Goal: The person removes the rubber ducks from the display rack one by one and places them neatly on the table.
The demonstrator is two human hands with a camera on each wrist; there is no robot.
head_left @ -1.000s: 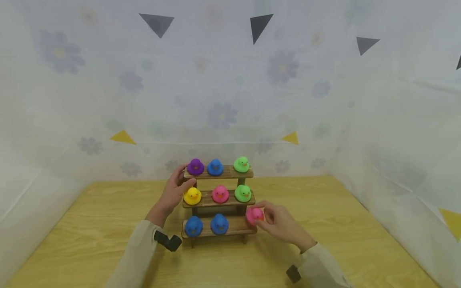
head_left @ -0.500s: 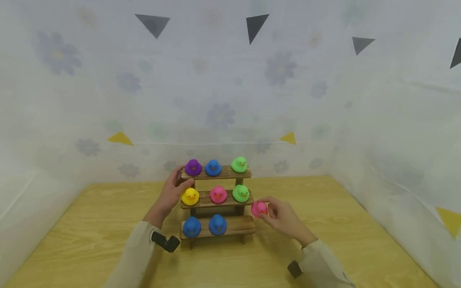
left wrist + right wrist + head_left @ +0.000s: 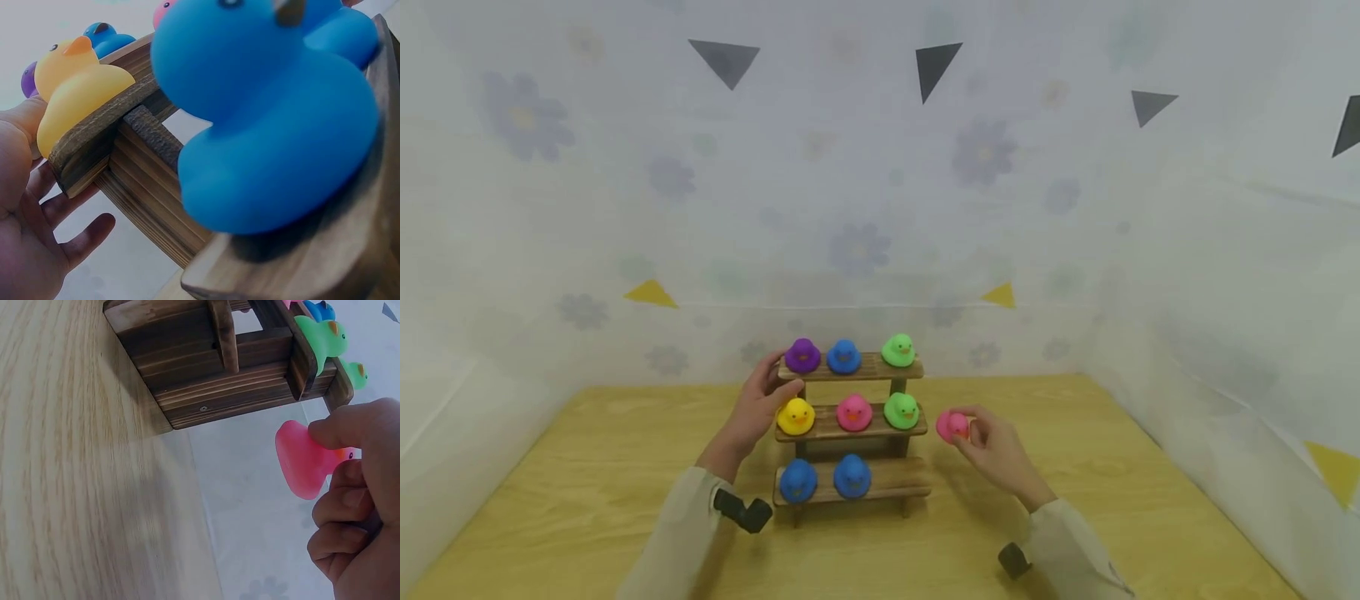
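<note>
A three-tier wooden display stand [image 3: 886, 477] bears several rubber ducks. My left hand [image 3: 756, 412] holds the stand at its left side, thumb near the yellow duck [image 3: 796, 417] and fingers toward the back; the little finger sticks out loose in the left wrist view. My right hand [image 3: 1000, 450] pinches a pink rubber duck [image 3: 950, 426] between thumb and fingers, in the air just right of the middle tier. In the right wrist view, this pink duck [image 3: 302, 459] hangs apart from the stand, its head partly hidden by the fingers.
The top tier carries a purple duck [image 3: 802, 356], a blue duck [image 3: 844, 357] and a green duck [image 3: 898, 351]. On the middle tier sit another pink duck [image 3: 854, 413] and a green duck [image 3: 902, 411]. Two blue ducks [image 3: 798, 481] occupy the bottom tier's left. A patterned curtain [image 3: 857, 183] hangs behind the table.
The pink duck in my right hand has left the bottom tier's right end, rising and moving right. My left hand has stayed at the stand's side.
</note>
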